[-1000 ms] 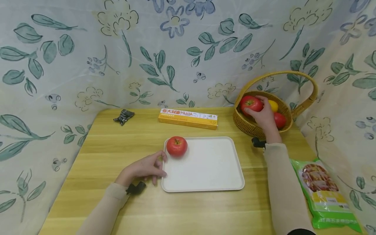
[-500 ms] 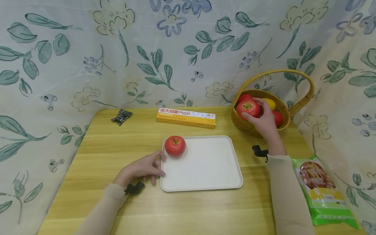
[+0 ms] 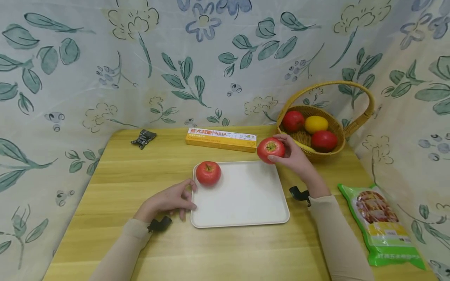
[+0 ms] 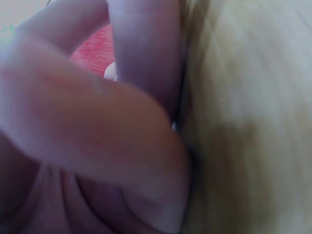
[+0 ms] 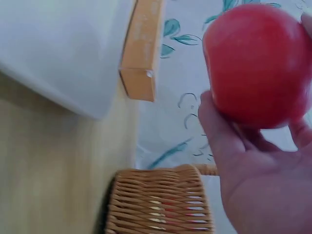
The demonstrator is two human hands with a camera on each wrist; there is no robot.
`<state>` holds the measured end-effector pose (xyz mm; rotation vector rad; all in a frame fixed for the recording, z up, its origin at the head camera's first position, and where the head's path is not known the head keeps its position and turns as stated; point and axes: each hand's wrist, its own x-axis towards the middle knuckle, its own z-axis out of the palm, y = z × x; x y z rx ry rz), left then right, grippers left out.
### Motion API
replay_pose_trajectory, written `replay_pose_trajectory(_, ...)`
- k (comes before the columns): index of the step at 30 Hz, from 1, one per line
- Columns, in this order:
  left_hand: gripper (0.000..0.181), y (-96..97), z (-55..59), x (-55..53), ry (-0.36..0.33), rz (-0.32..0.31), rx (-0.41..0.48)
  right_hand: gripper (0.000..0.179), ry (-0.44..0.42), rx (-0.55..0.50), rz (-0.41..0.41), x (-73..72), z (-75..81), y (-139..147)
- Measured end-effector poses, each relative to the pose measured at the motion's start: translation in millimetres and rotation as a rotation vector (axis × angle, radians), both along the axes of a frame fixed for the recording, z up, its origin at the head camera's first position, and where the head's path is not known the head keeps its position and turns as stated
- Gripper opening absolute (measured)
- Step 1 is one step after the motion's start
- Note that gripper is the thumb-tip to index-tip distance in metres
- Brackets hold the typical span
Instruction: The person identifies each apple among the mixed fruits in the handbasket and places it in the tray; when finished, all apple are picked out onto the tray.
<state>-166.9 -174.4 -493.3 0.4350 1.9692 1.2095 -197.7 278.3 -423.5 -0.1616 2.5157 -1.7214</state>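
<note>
Just brought a red apple from the wicker basket to the far right corner of the white tray, gripping it in the right hand, resting the left hand with fingers loosely bent at the left edge, so probably mid-transfer, not yet set down near the other apple.

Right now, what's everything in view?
Table: 1, yellowish, below
Tray: 1, white, on table
Tray apple: 1, red, far left corner
Held apple: 1, red, tray's far right
Basket: 1, tan, far right
Round fruits: 2, red, basket
Oval fruit: 1, yellow, basket
Pasta box: 1, orange/white, beyond tray
Unidentified item: 1, black, far left
Food bag: 1, green, right
Floral backdrop: 1, pale, behind
Wrist devices: 2, black, wrists
Sleeves: 2, beige, arms
Left hand: 1, bare, at tray
Right hand: 1, bare, holding apple
</note>
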Motion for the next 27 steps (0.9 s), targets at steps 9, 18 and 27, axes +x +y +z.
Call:
replay_pose_trajectory(9,0.057,-0.1,-0.5,0.2,-0.005,0.002,0.001,0.071,-0.102,0.027,0.199,-4.8,-30.4,-0.3)
replay_pose_trajectory(18,0.057,0.6,-0.8,-1.0,-0.004,0.003,0.000,0.070,-0.143,0.071,0.299,-6.4,-44.3,-0.1)
replay_pose_trajectory(27,0.057,-0.2,-1.4,-1.0,-0.005,0.006,-0.004,0.072,-0.149,0.083,0.358,-6.9,-45.5,-2.4)
